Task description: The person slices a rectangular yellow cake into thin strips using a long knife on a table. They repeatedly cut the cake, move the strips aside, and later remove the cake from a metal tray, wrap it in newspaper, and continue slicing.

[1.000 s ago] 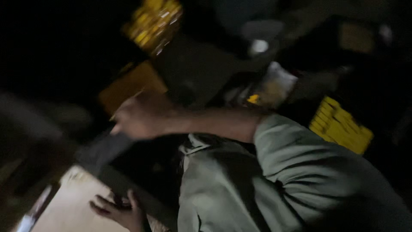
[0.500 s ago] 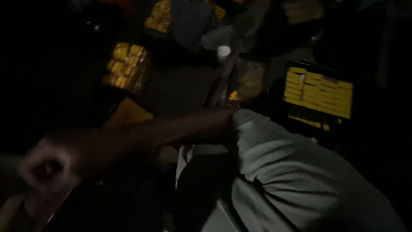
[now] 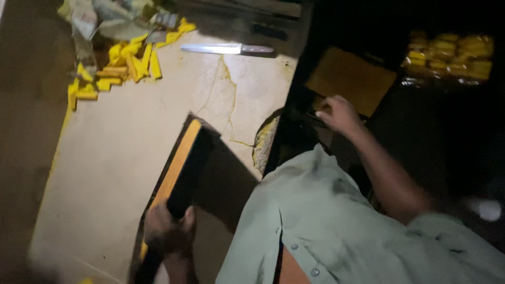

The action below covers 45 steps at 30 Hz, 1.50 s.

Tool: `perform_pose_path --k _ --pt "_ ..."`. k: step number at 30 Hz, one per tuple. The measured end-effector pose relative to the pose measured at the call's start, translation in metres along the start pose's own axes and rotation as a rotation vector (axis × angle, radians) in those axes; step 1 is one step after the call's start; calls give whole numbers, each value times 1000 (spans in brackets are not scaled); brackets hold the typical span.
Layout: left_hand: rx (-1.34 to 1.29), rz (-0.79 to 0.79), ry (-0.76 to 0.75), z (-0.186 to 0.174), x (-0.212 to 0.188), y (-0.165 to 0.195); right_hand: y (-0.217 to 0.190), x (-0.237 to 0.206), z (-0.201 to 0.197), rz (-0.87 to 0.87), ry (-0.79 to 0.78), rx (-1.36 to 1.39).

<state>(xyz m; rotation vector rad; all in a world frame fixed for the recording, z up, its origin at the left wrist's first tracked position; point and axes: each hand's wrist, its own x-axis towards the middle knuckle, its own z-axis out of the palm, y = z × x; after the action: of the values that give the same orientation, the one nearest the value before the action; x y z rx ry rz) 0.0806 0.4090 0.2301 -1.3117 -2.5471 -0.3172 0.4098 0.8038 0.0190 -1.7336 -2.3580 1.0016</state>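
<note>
The left hand (image 3: 167, 231) is closed around the near end of a long dark board with an orange edge (image 3: 181, 163); its fingers wrap over the top of the board, and the thumb side presses against the dark face. The board stands on its long edge and runs from the near edge of the worn pale counter (image 3: 115, 158) up toward the counter's middle, casting a broad shadow to its right.

The right hand (image 3: 339, 113) reaches out past the counter's right edge into the dark area there, its fingers loosely curled and partly spread just in front of a brown cardboard piece (image 3: 351, 79). Whether the fingertips touch or grip anything cannot be told, since that area is too dark.

A knife (image 3: 226, 49) lies flat near the far edge of the counter. Yellow cut sticks (image 3: 123, 66) are scattered at the far left corner. A pack of yellow pieces (image 3: 450, 55) sits in the dark well to the right.
</note>
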Motion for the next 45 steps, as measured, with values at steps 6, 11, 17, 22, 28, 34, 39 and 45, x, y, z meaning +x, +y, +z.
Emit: perform_pose_path --k 6,11,17,22,28,34,39,45 --pt "115 -353 -59 104 -43 72 -102 139 -40 -482 75 5" --pt "75 -556 -136 181 -50 103 -161 247 -47 -573 23 -162" --pt "23 -710 -134 175 -53 131 -161 299 -21 -605 -180 -251" --pt "-96 -772 -89 155 -56 144 -176 303 -20 -688 -142 -246" --pt "-374 -748 -141 135 -94 82 -219 211 -42 -242 -245 253" --pt "-62 -785 175 113 -149 -61 -262 53 4 -133 -805 1085" --pt "-137 -1132 89 135 -181 -161 -325 23 92 -336 -519 756" --pt "-205 -1096 47 163 -184 -199 -374 -53 127 -929 -772 -212"
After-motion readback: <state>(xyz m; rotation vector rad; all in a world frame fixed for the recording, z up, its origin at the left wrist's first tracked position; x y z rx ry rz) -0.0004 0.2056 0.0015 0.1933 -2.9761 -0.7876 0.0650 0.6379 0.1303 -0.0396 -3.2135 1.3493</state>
